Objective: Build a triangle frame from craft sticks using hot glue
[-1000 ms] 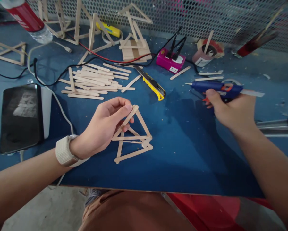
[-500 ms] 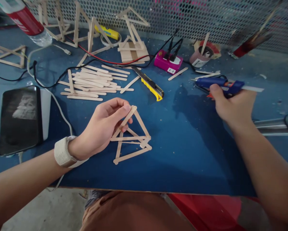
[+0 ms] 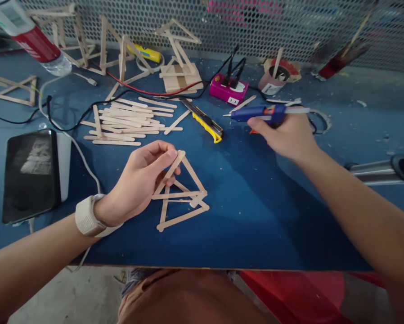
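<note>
My left hand [image 3: 151, 175] pinches the top corner of a popsicle-stick frame [image 3: 181, 220], built of two triangles joined by short sticks. Its lower triangle seems to rest on the blue table. My right hand [image 3: 289, 135] is wrapped around a blue glue gun [image 3: 259, 114], raised above the table with its nozzle pointing left and a clear glue stick out of its back. Between the hands and farther back lies a yellow utility knife [image 3: 207, 123]. A pile of loose popsicle sticks [image 3: 127, 119] spreads just beyond my left hand.
At the left lie a black phone [image 3: 31, 175] and a white cable. A bottle [image 3: 36, 42] stands behind them. More stick frames [image 3: 121, 54] line the back, near a purple power adapter [image 3: 228, 89] and a small cup [image 3: 272, 78]. A metal cylinder [image 3: 374, 173] lies at the right.
My right hand has brought the glue gun leftward, closer to the stick frame. My left hand keeps its pinch on the frame. The whole view has shifted slightly.
</note>
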{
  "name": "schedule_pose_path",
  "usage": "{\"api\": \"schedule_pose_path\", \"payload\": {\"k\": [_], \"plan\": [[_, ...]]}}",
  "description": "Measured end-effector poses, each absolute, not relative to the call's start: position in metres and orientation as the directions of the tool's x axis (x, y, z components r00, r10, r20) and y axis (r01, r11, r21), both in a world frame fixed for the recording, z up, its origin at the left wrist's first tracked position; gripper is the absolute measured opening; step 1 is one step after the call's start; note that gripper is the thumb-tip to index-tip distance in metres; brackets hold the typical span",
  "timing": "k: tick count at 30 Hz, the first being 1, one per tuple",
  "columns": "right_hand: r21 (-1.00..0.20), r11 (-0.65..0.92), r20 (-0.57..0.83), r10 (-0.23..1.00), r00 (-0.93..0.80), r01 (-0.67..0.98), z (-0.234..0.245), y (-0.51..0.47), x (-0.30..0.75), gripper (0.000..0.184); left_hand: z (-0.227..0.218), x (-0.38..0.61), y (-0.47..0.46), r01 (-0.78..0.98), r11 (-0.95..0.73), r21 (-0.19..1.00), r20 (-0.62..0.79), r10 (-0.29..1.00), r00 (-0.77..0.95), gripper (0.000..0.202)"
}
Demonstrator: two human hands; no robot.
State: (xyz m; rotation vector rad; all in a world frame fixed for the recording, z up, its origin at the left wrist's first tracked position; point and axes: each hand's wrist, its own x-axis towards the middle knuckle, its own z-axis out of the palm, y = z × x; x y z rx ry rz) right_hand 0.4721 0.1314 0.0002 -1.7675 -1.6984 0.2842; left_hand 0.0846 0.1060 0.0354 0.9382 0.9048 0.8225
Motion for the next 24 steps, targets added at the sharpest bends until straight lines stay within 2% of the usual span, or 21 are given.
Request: {"api": "schedule_pose_path", "payload": {"k": [3,6,9,11,16,20,24], "plan": [[-0.555,0.142,0.234,0.972,-0.011,0.82,0.01,0.143,0.478,0.044,0.037,0.084,0.106,-0.197,0.369,0.908,-0.278,0.884,0.376,0.031],[-0.563,0.225,0.08,0.973,-0.219,0.795,0.028,0.149,0.505,0.047,0.04,0.086,0.106,-0.192,0.376,0.906,-0.289,0.883,0.369,0.034],[-0.598,0.221,-0.026,0.955,-0.294,0.771,0.043,0.154,0.535,0.038,0.041,0.088,0.106,-0.18,0.387,0.905,-0.301,0.878,0.371,0.036],[-0.584,0.209,-0.011,0.964,-0.265,0.784,0.045,0.16,0.545,0.028,0.04,0.089,0.106,-0.183,0.387,0.904,-0.3,0.878,0.372,0.037],[-0.361,0.247,0.097,0.969,-0.227,0.899,0.035,0.178,0.536,0.027,0.037,0.086,0.106,-0.181,0.369,0.911,-0.284,0.883,0.373,0.033],[-0.345,0.301,0.08,0.953,-0.292,0.889,0.026,0.188,0.522,0.013,0.037,0.086,0.107,-0.179,0.356,0.917,-0.274,0.89,0.365,0.03],[-0.341,0.297,0.086,0.955,-0.285,0.892,0.02,0.189,0.517,0.02,0.039,0.088,0.108,-0.175,0.352,0.92,-0.276,0.895,0.35,0.029]]}}
